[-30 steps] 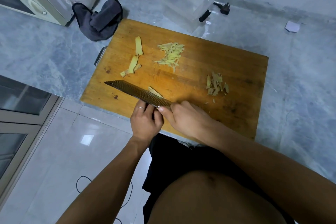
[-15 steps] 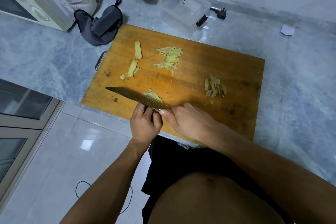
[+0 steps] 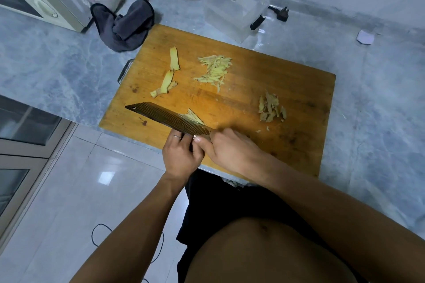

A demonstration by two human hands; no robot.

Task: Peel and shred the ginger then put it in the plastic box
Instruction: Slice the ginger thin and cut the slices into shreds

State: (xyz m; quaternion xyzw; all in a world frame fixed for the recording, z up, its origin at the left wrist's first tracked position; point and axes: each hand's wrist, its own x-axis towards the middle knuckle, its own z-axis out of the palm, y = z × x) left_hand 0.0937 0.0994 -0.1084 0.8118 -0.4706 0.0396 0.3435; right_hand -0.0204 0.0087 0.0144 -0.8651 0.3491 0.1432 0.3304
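Both hands grip the cleaver [image 3: 165, 118] — left hand [image 3: 181, 156], right hand [image 3: 232, 151] — box [image 3: 236, 10] label unreadable

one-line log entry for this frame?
phase: shredding | left hand: grips cleaver handle | right hand: at blade | shreds on board | box: no ginger visible
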